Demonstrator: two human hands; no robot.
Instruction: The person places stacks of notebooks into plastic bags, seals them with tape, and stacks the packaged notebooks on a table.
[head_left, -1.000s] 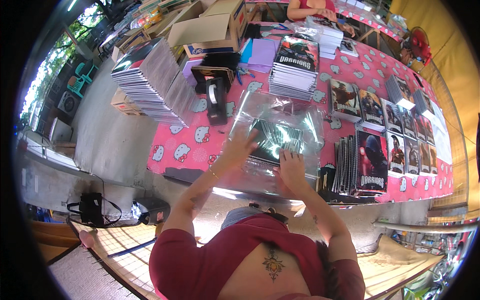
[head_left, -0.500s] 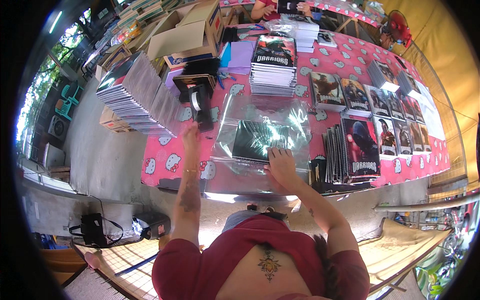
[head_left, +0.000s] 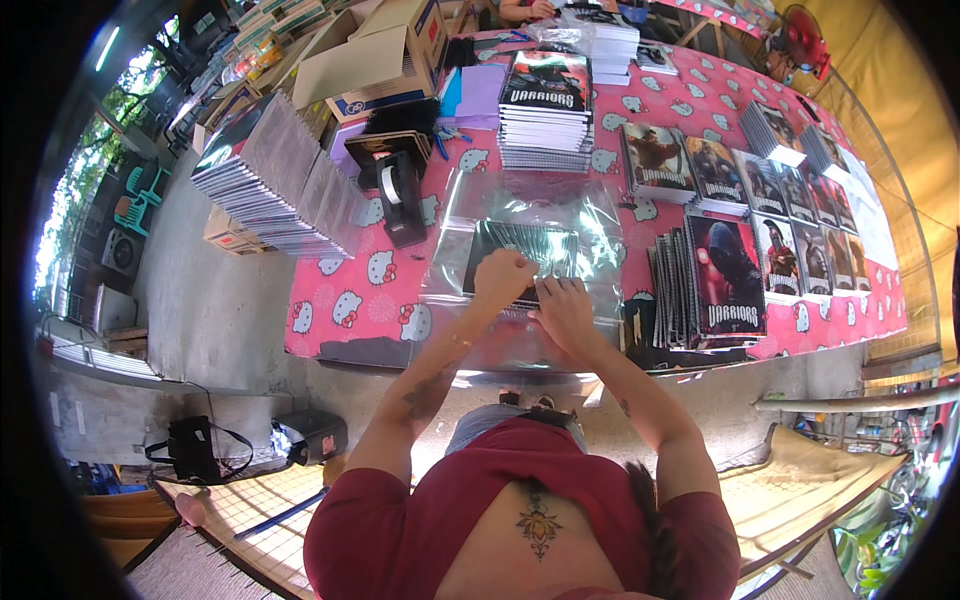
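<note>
In front of me a dark spiral-bound notebook lies on a sheet of clear plastic film, with shiny plastic over its cover. My left hand is over the notebook's near left part, its fingers pinched together; whatever is between them is too small to make out. Beside it, my right hand rests with fingers stretched out on the near right part of the notebook. A black tape dispenser with a pale roll stands on the table to the left of the film.
A tall stack of plastic-covered notebooks stands left, near an open cardboard box. Another notebook stack rises beyond the film. More notebooks lie to the right on the pink patterned tablecloth. A person's hand shows at the far side.
My left hand has moved right from beside the tape dispenser to the notebook. My right hand stays on the notebook. The far person's hands have shifted, mostly out of the picture.
</note>
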